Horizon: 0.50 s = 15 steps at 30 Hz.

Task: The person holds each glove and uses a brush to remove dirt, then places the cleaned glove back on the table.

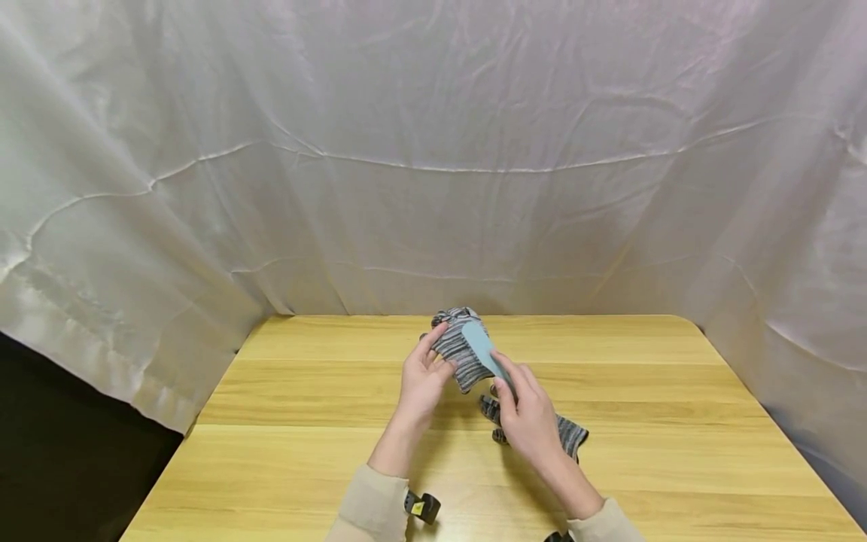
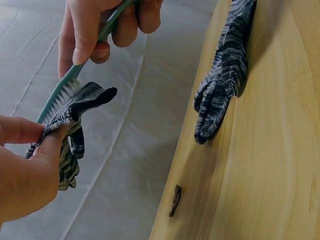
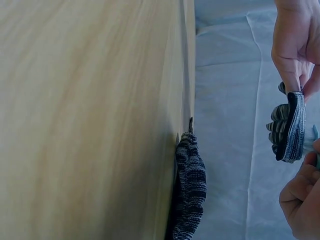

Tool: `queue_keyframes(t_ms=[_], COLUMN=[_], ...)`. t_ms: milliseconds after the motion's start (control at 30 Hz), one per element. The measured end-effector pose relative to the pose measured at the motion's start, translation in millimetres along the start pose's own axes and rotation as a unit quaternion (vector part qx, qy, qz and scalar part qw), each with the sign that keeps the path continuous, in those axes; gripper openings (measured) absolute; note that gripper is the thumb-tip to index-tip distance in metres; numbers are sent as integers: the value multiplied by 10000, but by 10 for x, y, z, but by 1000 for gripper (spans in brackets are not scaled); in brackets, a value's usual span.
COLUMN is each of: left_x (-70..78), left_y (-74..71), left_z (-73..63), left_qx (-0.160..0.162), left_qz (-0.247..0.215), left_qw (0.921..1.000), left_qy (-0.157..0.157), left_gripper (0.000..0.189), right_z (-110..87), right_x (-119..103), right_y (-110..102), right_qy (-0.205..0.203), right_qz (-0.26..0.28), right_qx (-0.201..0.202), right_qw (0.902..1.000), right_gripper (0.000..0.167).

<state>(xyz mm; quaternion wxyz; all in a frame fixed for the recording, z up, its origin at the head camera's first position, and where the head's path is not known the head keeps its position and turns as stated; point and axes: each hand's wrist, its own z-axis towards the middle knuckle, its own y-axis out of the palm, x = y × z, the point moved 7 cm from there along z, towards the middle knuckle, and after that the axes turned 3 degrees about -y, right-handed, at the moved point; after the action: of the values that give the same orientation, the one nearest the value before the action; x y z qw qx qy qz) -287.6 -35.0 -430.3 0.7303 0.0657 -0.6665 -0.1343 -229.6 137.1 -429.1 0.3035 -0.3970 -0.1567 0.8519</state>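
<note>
My left hand (image 1: 421, 380) pinches a grey-and-black striped knit glove (image 1: 450, 345) by its edge and holds it up above the table. In my right hand (image 1: 530, 412) is a light-blue brush (image 1: 479, 345), gripped by its handle. The left wrist view shows its white bristles (image 2: 67, 93) against the glove's knit surface, with thumb and fingers of the left hand (image 2: 25, 172) at the glove's edge. A second matching glove (image 1: 571, 435) lies on the table, partly hidden beneath the right hand and forearm.
On the wooden table (image 1: 284, 452) near the second glove's fingertips lies a small dark brown piece (image 2: 175, 201). Behind the table and along its sides hangs a pale grey curtain (image 1: 433, 218). Each wrist wears a black camera mount (image 1: 423, 507).
</note>
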Motion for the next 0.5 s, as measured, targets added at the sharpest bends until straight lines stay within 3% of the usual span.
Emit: queue_keyframes(t_ms=[267,500], left_x=[26,29], left_y=[-26,-34], left_z=[4,10], left_qx=[112,88], left_qz=[-68,20], left_qw=[9999,9999], left_qy=[46,81], left_gripper=[72,71], right_z=[15,28], right_x=[120,167], right_y=[-14,-44], right_qy=[554,727], right_qz=[79,176], right_qx=[-96,-98], right_qw=[9984,9972], right_gripper=[48,48])
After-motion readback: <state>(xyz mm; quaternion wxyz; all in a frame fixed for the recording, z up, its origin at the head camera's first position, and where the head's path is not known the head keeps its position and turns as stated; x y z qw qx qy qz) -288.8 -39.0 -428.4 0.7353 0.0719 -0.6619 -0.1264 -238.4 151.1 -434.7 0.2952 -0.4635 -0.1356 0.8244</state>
